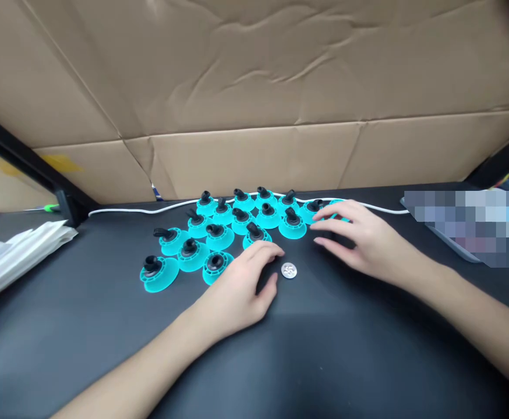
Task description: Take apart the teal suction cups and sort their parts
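Several turquoise round plastic parts with black stems [194,254] stand grouped on the dark table top. My left hand [250,279] is low over the table at the front of this group, its fingers curved and apart from the thumb, with nothing seen between them. Just right of its fingertips lies a small silver disc [289,270] with a swirl pattern, apart from the hand. Beside the group's right end hovers my right hand [354,235], fingers spread, near a turquoise part with a black stem [293,224]. It hides part of another turquoise piece behind it.
A white cable [171,205] runs along the back, before a cardboard wall [254,157]. White flat packets [31,256] lie at the left beside a black frame post [69,203]. At the right is a partly blurred-out grey tray [464,250].
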Demonstrator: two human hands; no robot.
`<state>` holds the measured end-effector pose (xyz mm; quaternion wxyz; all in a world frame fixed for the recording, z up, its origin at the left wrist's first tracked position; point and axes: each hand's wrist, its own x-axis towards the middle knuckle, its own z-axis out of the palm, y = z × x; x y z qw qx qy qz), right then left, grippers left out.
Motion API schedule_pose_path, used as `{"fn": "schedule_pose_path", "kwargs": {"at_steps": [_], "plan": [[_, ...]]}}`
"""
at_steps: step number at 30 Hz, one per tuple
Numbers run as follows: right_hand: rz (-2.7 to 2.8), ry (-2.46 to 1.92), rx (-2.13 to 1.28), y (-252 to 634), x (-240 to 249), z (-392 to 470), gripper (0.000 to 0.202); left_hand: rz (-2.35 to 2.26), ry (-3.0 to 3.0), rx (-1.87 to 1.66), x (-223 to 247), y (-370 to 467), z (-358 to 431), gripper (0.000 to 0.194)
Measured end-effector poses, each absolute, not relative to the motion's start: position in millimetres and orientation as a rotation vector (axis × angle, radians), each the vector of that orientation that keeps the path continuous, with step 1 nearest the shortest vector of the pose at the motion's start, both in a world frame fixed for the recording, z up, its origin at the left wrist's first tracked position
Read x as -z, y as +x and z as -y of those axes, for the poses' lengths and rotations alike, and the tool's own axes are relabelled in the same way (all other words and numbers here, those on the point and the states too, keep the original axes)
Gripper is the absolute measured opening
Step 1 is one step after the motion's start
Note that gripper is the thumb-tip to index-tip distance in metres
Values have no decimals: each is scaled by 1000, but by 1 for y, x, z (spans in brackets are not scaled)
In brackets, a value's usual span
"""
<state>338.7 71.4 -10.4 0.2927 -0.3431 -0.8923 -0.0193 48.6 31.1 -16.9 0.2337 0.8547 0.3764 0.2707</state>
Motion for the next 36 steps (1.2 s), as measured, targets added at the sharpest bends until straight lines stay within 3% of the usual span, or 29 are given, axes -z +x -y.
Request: {"fn": "schedule_pose_path", "kwargs": {"at_steps": [4,8,18,28,36], "plan": [[2578,-641,-294,308,12,-49,33,-1041,2368,-858,17,49,-33,31],[2611,-606,-335,298,19,-43,36,-1050,2410,-901,17,49,-34,24],[2571,-955,76,334,29,-70,33,-1054,2408,-812,17,50,-31,24],[2484,-1115,183,350,35,-82,29,-1022,2406,-792,16,50,-30,24],[2178,-1130,250,338,12,-81,26,-1037,2423,-755,17,48,-29,26]]}}
